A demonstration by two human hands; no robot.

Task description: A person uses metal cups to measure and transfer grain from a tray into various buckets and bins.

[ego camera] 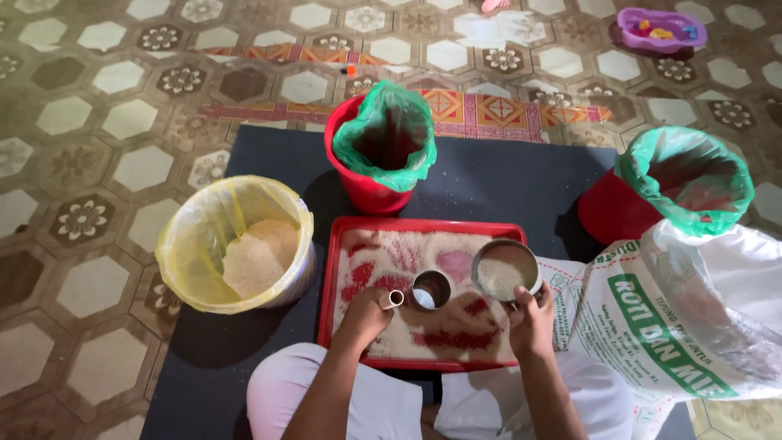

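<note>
A red tray (342, 236) lies on a dark mat in front of me, spread with pale grain. My left hand (364, 316) grips the handle of a small metal scoop cup (430, 289) held over the tray's middle. At the tray's right side, my right hand (531, 319) holds a round metal sieve (505, 269) with pale grain in it, slightly above the tray.
A bucket with a yellow liner (236, 242), partly filled with grain, stands left of the tray. Two red buckets with green liners (383, 143) (683, 189) stand behind and to the right. A large white printed sack (692, 318) lies at right. A purple tray (661, 28) sits far back.
</note>
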